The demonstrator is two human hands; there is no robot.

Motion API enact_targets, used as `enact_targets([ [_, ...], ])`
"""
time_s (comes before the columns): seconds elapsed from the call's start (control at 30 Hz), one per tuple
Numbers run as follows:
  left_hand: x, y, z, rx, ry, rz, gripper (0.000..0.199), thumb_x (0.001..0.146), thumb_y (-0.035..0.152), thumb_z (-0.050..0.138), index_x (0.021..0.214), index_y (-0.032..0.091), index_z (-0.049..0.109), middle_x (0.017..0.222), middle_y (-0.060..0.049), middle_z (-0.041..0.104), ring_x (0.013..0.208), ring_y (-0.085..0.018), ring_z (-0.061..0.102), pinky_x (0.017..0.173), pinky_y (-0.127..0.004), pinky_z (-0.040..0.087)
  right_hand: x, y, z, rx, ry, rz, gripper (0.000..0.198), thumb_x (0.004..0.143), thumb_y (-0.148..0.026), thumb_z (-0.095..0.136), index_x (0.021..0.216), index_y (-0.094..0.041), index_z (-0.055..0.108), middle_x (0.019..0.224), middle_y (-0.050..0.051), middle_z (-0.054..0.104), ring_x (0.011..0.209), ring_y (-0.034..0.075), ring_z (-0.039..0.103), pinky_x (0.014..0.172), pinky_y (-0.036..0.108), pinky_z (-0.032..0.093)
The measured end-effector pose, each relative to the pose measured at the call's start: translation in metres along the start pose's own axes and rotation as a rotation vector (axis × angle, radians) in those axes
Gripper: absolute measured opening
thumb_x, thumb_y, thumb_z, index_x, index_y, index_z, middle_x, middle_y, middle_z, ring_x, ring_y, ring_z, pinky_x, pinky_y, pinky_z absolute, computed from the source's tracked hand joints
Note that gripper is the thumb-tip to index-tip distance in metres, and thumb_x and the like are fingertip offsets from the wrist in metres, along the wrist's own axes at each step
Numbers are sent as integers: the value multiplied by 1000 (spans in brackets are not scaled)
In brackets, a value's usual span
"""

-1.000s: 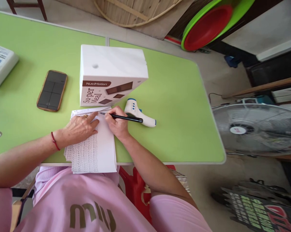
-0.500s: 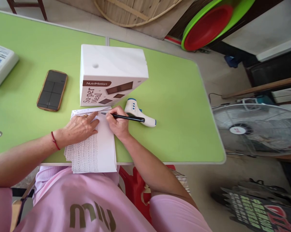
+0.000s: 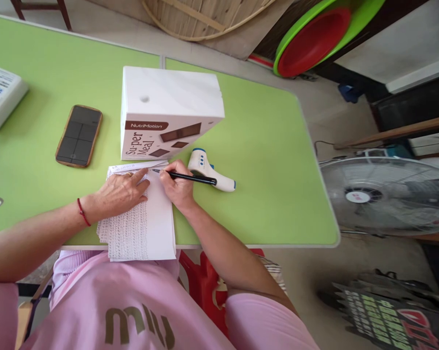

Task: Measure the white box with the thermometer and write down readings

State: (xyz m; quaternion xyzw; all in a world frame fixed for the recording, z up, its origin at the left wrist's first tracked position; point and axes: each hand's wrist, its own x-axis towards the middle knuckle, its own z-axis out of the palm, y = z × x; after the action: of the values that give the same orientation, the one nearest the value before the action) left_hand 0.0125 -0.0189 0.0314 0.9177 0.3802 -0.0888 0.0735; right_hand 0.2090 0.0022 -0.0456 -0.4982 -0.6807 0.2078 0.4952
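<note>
Fingers wrapped round a black pen (image 3: 199, 179), my right hand (image 3: 178, 184) rests on the right side of a sheet of paper (image 3: 160, 228). The pen's tip points left, at the upper part of the sheet. Rows of small handwriting cover the sheet's left part, while its right part is blank. My left hand (image 3: 123, 193) lies on the paper with its fingers stretched out, the index fingertip close to the pen tip. Other papers stick out underneath at the left. A white and blue handheld thermometer (image 3: 208, 170) lies just right of my right hand.
A white NutriMotion box (image 3: 171, 97) stands behind the paper on the green table (image 3: 263, 204). To its left lies a phone (image 3: 79, 136), and a white device (image 3: 2, 99) sits at the far left. A fan (image 3: 365, 197) stands beyond the right edge.
The pen's back end has shifted slightly left with a small motion of my right hand. My left hand and the paper stay in place.
</note>
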Motion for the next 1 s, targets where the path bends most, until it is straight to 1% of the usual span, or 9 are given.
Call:
enact_targets([
  [0.17, -1, 0, -1, 8, -12, -4, 30, 107, 31, 65, 129, 11, 70, 161, -21, 52, 95, -35, 80, 69, -47, 66, 0, 0, 0, 8, -10, -20, 15, 89, -29, 57, 78, -25, 48, 63, -5, 54, 56, 13, 47, 57, 28, 43],
  [0.37, 0, -1, 3, -3, 29, 1, 29, 106, 30, 68, 127, 12, 71, 159, -21, 55, 93, -34, 80, 67, -44, 64, 1, 1, -1, 26, 4, -52, 14, 88, -27, 57, 77, -25, 49, 62, -6, 54, 55, 12, 48, 56, 27, 42],
  [0.53, -1, -1, 3, -10, 20, -4, 29, 106, 31, 67, 127, 11, 71, 158, -21, 55, 95, -35, 80, 69, -45, 64, 2, 1, -1, 44, 74, -55, 12, 87, -24, 58, 77, -25, 51, 62, -6, 56, 55, 13, 50, 56, 27, 42],
  [0.6, -1, -1, 2, -12, -4, -9, 30, 107, 31, 65, 129, 11, 70, 161, -20, 52, 97, -35, 80, 71, -47, 65, 2, 1, 0, 44, 89, -53, 11, 85, -23, 57, 76, -25, 51, 62, -6, 56, 54, 13, 49, 56, 27, 42],
  [0.7, -2, 0, -1, -8, -34, -12, 31, 109, 32, 61, 132, 11, 68, 165, -20, 48, 101, -36, 80, 74, -49, 67, 2, 0, 0, 26, 87, -37, 10, 85, -24, 57, 76, -25, 51, 61, -6, 56, 54, 13, 49, 55, 27, 42],
  [0.87, -1, 0, -4, -1, -63, -15, 32, 110, 32, 60, 133, 11, 68, 164, -21, 48, 102, -37, 80, 73, -48, 67, 1, -1, -1, 13, 54, 0, 11, 85, -26, 56, 76, -25, 51, 61, -5, 55, 55, 14, 48, 57, 28, 43],
  [1.0, 0, 0, -2, -3, -47, -12, 31, 109, 31, 62, 132, 11, 69, 163, -21, 50, 100, -36, 80, 73, -48, 66, 2, -2, -1, 24, 36, 18, 13, 85, -28, 57, 74, -25, 49, 60, -5, 54, 55, 14, 48, 57, 28, 43],
])
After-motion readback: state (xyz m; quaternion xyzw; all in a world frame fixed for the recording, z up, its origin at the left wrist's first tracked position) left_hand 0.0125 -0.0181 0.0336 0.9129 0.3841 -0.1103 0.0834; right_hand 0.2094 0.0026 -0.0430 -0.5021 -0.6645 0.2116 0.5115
